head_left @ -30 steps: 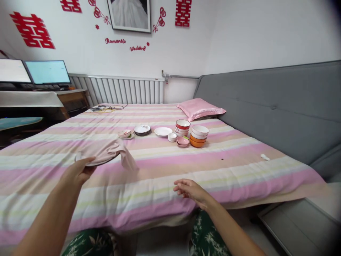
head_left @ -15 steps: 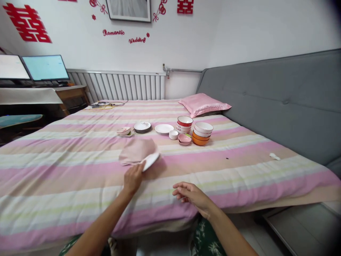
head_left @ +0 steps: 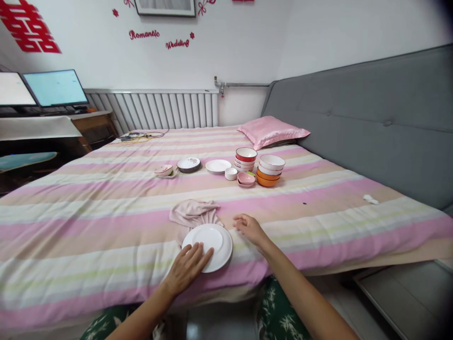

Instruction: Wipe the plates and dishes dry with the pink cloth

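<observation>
A white plate (head_left: 223,255) lies at the near side of the bed, its round foot ring facing up. My left hand (head_left: 187,267) rests on its near left part, fingers stretched across the surface. From under the plate's far side a crumpled pale pink cloth (head_left: 193,211) spreads out; how much the plate covers is hidden. My right hand (head_left: 249,229) hovers just to the right of both, fingers loosely bent and nothing visible in them.
Farther back stand stacked plates (head_left: 188,163), white plates (head_left: 218,165), small white dishes (head_left: 231,174), pink bowls (head_left: 246,179), red-rimmed bowls (head_left: 246,155) and orange bowls (head_left: 268,180). A pink pillow (head_left: 272,132) lies by the grey headboard (head_left: 354,104). Cables (head_left: 141,135) lie at the far left.
The plate has come nearer and now lies flat with my left hand on top. The cloth has bunched up and shifted toward me. My right hand has moved forward.
</observation>
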{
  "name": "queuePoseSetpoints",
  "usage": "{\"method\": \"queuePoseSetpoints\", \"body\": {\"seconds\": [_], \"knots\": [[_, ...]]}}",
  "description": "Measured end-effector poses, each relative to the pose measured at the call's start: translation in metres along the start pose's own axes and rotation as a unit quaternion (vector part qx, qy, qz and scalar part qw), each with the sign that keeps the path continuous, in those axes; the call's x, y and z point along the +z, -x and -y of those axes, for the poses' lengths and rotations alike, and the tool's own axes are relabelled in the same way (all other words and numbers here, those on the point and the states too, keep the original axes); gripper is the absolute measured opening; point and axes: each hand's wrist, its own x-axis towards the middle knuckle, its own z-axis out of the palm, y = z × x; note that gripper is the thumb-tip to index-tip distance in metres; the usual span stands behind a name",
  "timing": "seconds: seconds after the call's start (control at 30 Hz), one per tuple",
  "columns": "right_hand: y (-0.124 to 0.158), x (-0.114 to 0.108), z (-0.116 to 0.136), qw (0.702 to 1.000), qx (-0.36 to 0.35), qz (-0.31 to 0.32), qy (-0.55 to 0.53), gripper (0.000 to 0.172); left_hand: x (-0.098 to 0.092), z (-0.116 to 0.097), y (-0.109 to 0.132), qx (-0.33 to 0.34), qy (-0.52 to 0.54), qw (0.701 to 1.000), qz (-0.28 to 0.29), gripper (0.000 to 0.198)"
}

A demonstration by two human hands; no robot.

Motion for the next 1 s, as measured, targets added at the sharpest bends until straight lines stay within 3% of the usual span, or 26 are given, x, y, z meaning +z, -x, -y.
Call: {"method": "queuePoseSetpoints", "body": {"seconds": [0.23,0.43,0.67,0.87,0.93,1.0], "knots": [[-0.088,0.048,0.0,0.984,-0.07,0.001,0.165,0.057,0.004,0.008,-0.003,0.094,-0.091,0.991,-0.031,0.039],[-0.143,0.08,0.02,0.951,-0.107,0.071,0.282,0.011,0.011,0.014,0.004,0.108,-0.101,0.987,-0.064,0.037],[-0.203,0.087,0.054,0.904,-0.08,0.076,0.413,0.024,0.013,0.015,-0.004,0.087,-0.063,0.988,-0.113,0.03],[-0.231,0.1,0.065,0.866,-0.032,0.042,0.497,0.031,0.013,0.016,-0.005,0.058,-0.024,0.993,-0.103,0.029],[-0.231,0.116,0.066,0.861,-0.056,0.067,0.5,0.033,0.014,0.016,-0.002,0.055,-0.015,0.994,-0.096,0.03],[-0.227,0.136,0.064,0.856,-0.093,0.13,0.492,0.034,0.016,0.016,-0.001,0.054,-0.012,0.994,-0.092,0.029]]}}
